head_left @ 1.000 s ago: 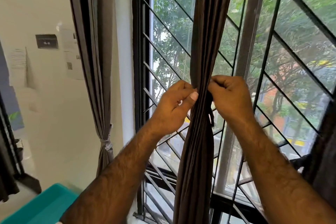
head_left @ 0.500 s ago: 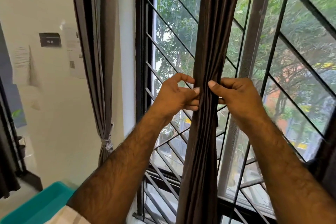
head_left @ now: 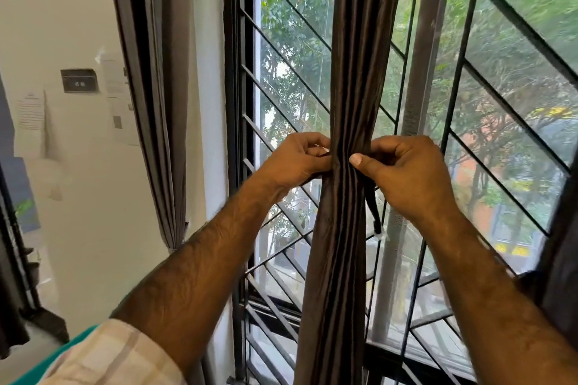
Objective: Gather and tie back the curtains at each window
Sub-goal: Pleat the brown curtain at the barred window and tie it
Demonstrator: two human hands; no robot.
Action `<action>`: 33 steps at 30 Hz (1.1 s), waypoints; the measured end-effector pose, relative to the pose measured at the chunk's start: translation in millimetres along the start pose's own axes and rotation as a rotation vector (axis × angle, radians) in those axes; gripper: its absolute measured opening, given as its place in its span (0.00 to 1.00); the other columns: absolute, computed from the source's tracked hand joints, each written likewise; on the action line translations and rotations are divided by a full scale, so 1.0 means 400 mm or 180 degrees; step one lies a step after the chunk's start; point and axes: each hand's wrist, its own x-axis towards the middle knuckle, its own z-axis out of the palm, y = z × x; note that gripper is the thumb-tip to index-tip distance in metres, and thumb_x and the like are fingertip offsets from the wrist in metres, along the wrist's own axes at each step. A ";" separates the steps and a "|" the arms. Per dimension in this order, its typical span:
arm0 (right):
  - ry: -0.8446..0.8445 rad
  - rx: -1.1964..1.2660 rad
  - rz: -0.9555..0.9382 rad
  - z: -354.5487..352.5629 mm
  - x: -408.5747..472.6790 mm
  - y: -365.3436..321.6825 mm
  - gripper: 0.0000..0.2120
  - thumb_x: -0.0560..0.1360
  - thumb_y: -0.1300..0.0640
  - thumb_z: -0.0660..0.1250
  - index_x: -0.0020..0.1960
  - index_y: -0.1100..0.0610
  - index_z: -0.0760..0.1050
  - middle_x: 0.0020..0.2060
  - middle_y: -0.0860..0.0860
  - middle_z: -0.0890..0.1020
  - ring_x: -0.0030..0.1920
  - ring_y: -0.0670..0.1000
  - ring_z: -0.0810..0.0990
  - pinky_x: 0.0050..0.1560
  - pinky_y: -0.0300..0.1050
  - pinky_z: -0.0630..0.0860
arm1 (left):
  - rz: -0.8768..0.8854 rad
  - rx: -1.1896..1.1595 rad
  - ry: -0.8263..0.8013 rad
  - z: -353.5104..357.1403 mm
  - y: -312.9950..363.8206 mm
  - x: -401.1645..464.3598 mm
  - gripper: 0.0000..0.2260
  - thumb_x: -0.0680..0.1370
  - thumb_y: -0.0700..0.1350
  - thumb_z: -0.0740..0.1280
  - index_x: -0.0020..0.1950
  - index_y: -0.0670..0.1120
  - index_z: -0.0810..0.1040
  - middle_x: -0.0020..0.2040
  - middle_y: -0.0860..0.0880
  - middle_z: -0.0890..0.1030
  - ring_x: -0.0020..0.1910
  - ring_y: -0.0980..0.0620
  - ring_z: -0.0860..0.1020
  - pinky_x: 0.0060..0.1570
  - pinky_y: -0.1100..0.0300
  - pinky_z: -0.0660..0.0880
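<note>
Hands [head_left: 350, 162] either side of curtain [head_left: 344, 259]

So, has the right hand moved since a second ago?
Yes, slightly. The right hand stays before the grey window post, but its thumb has swung left, away from the post, onto the front of the gathered curtain.

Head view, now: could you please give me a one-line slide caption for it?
Left hand and right hand cinch the gathered brown curtain in front of the barred window.
</note>
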 end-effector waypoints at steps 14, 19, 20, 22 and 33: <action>-0.0391 0.0236 -0.0723 -0.001 -0.045 0.077 0.20 0.77 0.74 0.71 0.57 0.50 0.87 0.51 0.46 0.88 0.54 0.46 0.86 0.56 0.42 0.82 | 0.0702 0.1943 0.0243 -0.002 0.071 -0.011 0.07 0.73 0.36 0.75 0.50 0.43 0.88 0.39 0.42 0.88 0.39 0.40 0.87 0.43 0.41 0.85; 0.0095 -0.0097 -0.1223 0.008 -0.064 0.090 0.15 0.72 0.65 0.81 0.57 0.53 0.88 0.51 0.47 0.88 0.54 0.47 0.85 0.56 0.40 0.78 | 0.0510 0.1500 -0.0788 -0.022 0.107 -0.037 0.11 0.81 0.31 0.66 0.61 0.36 0.84 0.52 0.38 0.88 0.52 0.37 0.87 0.57 0.37 0.84; 0.0160 -0.0171 -0.1323 0.011 -0.067 0.091 0.15 0.72 0.65 0.81 0.57 0.54 0.88 0.51 0.47 0.88 0.55 0.48 0.85 0.58 0.42 0.78 | 0.0508 0.1502 -0.0981 -0.028 0.109 -0.038 0.12 0.83 0.29 0.64 0.64 0.35 0.82 0.54 0.38 0.88 0.55 0.38 0.87 0.59 0.41 0.84; 0.0203 -0.0214 -0.1406 0.014 -0.071 0.099 0.15 0.73 0.67 0.80 0.58 0.54 0.88 0.52 0.47 0.88 0.55 0.49 0.85 0.60 0.43 0.79 | 0.0552 0.1469 -0.1226 -0.041 0.108 -0.041 0.15 0.83 0.26 0.63 0.68 0.34 0.79 0.58 0.37 0.87 0.60 0.39 0.86 0.64 0.45 0.82; 0.0330 0.1384 -0.0411 0.033 -0.084 0.143 0.27 0.72 0.74 0.76 0.54 0.41 0.88 0.49 0.46 0.89 0.52 0.52 0.88 0.59 0.51 0.84 | 0.1942 0.3671 -0.1168 -0.030 0.097 -0.040 0.12 0.78 0.32 0.64 0.58 0.41 0.81 0.41 0.45 0.83 0.39 0.50 0.81 0.42 0.56 0.78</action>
